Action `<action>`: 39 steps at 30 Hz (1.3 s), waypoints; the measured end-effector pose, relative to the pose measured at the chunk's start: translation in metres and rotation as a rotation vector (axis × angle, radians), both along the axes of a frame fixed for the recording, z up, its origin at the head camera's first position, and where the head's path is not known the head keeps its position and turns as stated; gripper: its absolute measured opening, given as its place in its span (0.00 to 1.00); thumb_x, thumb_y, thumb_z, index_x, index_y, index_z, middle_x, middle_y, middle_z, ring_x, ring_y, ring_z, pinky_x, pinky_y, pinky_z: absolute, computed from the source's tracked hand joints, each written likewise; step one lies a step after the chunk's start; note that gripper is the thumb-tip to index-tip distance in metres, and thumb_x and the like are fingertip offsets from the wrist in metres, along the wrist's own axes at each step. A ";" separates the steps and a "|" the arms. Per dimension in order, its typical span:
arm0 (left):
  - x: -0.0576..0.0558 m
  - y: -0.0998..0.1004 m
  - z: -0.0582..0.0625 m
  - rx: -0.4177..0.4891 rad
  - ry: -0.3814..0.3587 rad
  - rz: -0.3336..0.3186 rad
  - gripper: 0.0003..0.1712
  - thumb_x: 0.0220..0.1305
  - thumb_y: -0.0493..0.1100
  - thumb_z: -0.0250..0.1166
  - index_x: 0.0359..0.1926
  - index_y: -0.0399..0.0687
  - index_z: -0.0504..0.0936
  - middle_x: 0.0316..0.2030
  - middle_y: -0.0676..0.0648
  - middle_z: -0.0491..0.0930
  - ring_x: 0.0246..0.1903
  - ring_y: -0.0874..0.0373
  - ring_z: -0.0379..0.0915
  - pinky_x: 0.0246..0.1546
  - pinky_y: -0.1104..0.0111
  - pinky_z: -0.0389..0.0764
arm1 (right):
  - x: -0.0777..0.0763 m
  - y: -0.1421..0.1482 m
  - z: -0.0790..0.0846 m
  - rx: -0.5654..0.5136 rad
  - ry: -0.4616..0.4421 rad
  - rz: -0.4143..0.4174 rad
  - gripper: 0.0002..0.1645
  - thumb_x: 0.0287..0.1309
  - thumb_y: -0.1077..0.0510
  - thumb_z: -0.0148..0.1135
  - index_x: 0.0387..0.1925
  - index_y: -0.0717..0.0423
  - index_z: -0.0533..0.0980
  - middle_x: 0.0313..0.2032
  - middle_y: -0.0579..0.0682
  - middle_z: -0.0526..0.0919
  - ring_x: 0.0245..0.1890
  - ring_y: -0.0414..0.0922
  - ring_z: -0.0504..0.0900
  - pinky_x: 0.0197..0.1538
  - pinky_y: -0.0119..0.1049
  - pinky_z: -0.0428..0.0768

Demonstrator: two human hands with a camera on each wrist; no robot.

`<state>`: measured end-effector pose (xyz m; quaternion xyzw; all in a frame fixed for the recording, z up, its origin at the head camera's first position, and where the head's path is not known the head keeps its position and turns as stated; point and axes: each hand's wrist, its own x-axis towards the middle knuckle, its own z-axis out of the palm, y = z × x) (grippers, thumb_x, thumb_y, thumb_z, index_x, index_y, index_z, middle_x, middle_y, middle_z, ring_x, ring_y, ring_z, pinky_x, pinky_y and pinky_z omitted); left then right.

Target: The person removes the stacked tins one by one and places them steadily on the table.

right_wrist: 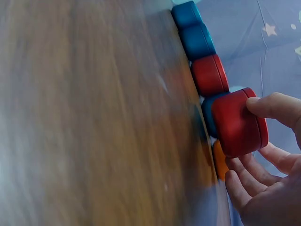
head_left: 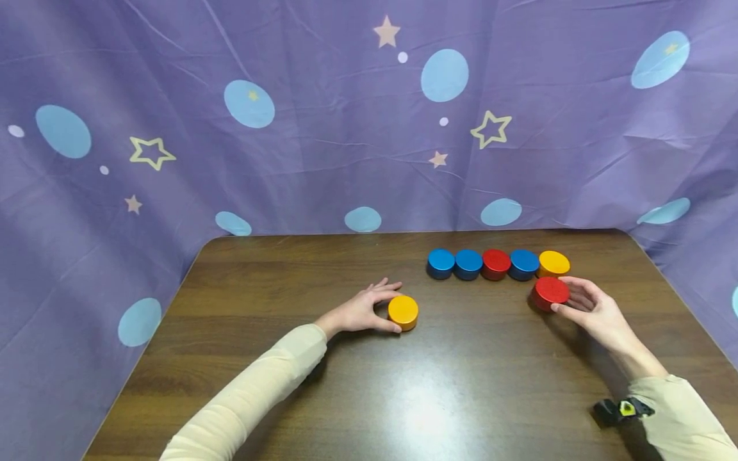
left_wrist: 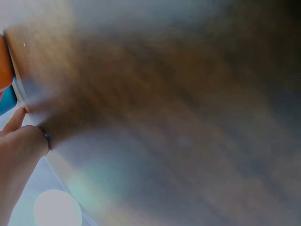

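My left hand curves its thumb and index finger round a yellow round tin near the middle of the table. In the left wrist view only part of that hand shows, with an orange-looking tin cut off at the edge. My right hand pinches a red round tin between thumb and fingers. That tin is just in front of the yellow tin ending the back row. In the right wrist view, the gripped red tin partly hides the row's blue and yellow tins.
Along the back of the wooden table stands a row: two blue tins, the left one first, then a red tin, a blue tin and the yellow one. A purple patterned curtain hangs behind.
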<state>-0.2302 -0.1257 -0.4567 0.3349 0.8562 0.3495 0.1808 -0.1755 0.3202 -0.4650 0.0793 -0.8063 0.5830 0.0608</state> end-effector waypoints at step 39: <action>0.001 -0.001 0.001 -0.017 -0.004 0.001 0.36 0.54 0.49 0.74 0.63 0.50 0.74 0.71 0.45 0.56 0.73 0.46 0.37 0.69 0.47 0.38 | -0.024 0.063 -0.004 -0.066 -0.097 -0.172 0.26 0.57 0.69 0.65 0.46 0.35 0.71 0.37 0.22 0.77 0.36 0.19 0.76 0.38 0.15 0.67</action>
